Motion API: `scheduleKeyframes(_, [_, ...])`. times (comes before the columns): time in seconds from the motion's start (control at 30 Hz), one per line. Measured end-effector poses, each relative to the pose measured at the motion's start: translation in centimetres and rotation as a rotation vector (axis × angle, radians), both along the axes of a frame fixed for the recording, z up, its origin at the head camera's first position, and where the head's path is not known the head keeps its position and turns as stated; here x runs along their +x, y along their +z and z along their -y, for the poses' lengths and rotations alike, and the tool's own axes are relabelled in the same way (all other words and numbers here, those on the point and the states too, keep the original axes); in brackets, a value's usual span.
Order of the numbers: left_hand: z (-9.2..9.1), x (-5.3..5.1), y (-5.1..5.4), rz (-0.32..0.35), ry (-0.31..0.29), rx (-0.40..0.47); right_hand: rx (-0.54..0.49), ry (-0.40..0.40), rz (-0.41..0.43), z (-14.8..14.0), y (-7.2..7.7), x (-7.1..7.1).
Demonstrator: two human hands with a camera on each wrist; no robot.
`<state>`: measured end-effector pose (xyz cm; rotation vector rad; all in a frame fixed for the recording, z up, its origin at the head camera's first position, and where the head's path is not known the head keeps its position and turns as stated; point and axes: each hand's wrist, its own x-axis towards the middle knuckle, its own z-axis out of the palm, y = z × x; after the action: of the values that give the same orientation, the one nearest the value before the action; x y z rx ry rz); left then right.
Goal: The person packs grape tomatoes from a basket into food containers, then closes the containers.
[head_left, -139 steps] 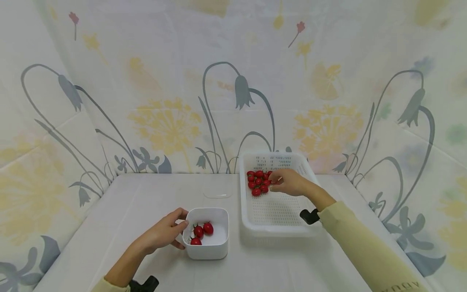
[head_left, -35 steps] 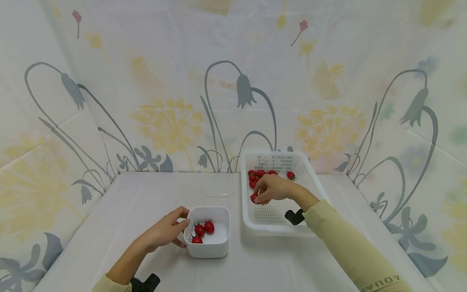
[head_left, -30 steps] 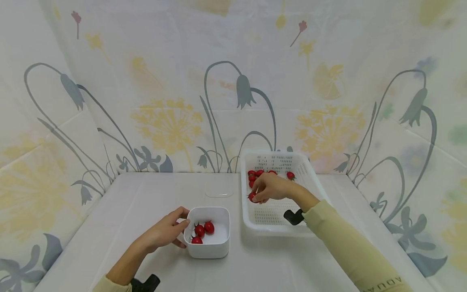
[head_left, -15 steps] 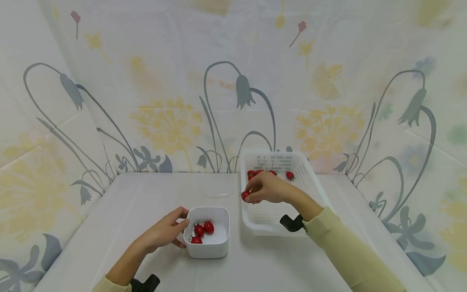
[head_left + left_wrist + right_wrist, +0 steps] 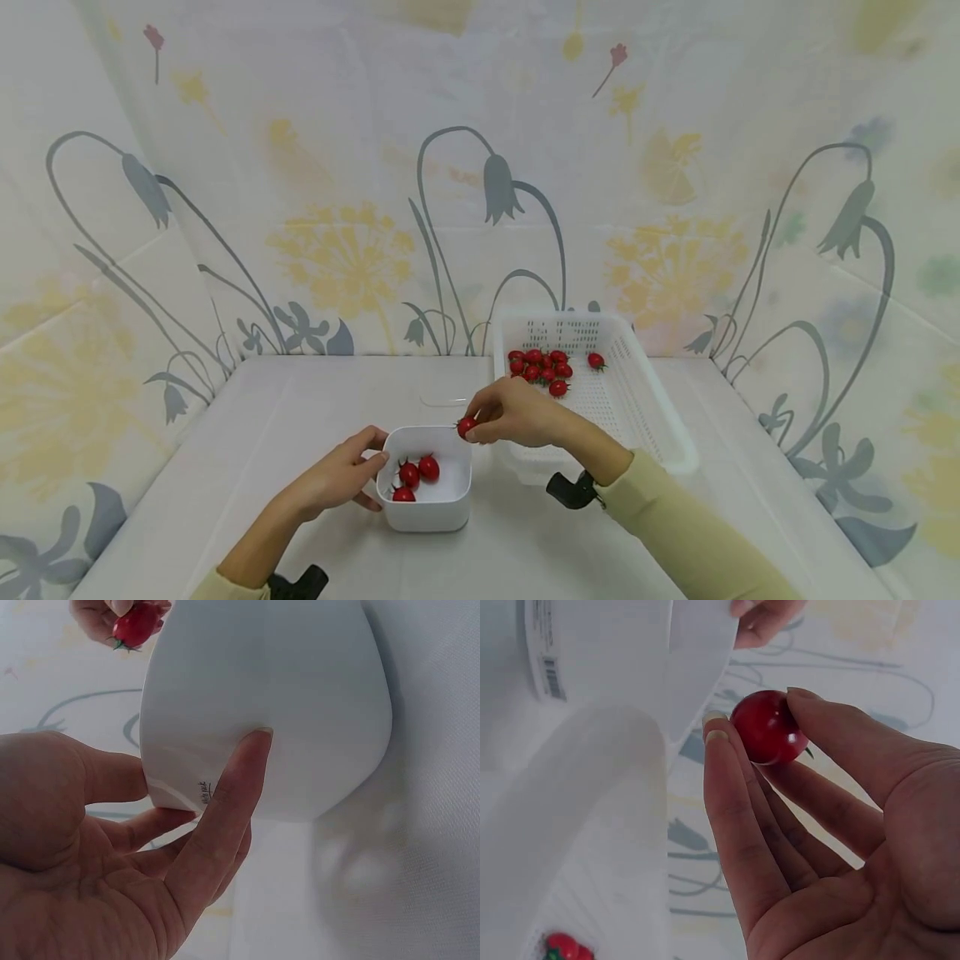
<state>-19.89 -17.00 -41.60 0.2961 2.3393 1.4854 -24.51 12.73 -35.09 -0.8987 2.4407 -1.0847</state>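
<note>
box (image 5: pixel 427 518) and basket (image 5: pixel 678 454) on table (image 5: pixel 300 408)

Printed cloth backdrop (image 5: pixel 300 117) behind and at both sides, pale, lightly creased. Drooping grey-blue bellflowers (image 5: pixel 498 187) on long curved stems; yellow flower heads (image 5: pixel 351 260) between them; two small red blossoms (image 5: pixel 618 55) higher up. White table (image 5: pixel 322 392) below. Faint clear flat piece (image 5: pixel 444 405) lying toward table's back.

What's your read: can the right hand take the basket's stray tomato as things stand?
Probably not freely: the right hand already pinches another tomato, though nothing visible covers the stray tomato in the open basket.
</note>
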Motion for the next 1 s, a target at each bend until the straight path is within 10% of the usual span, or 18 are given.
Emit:
scheduleKeyframes(0.6, [0.0,0.0,0.2,-0.008,-0.019,0.004,0.020,0.086,-0.067,5.9,-3.9,1.3])
scheduleKeyframes(1.0, [0.2,0.0,0.1,-0.012,-0.044,0.039,0.212,0.155,-0.278,9.0,-5.8,1.7])
